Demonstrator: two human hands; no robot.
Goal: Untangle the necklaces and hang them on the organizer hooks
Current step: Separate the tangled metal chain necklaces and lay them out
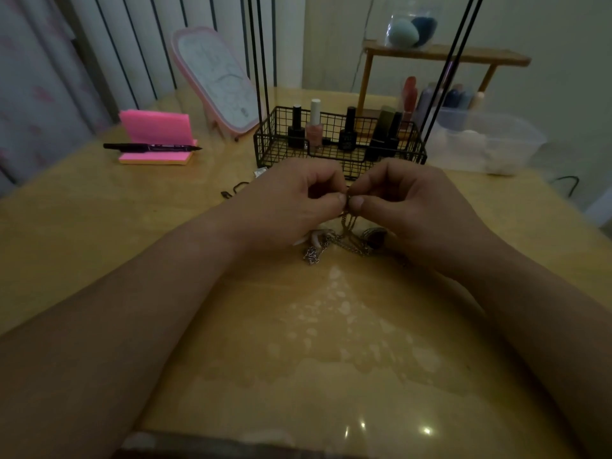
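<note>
A tangle of thin metal necklaces [344, 241] lies on the wooden table [99, 246] in the middle of the view. A chain rises from the pile to my fingertips. My left hand [291, 200] and my right hand [407, 203] meet above the pile, each pinching the chain between thumb and forefinger. The black wire organizer [334, 140] stands just behind my hands, its thin upright rods running out of the top of the view. Its hooks are out of sight.
Nail polish bottles [314, 127] stand in the organizer's basket. A pink sticky-note pad with a black marker [152, 147] lies at the back left, a pink-framed mirror [218, 81] behind it. A clear plastic box [486, 140] and a wooden shelf [443, 56] stand at the back right.
</note>
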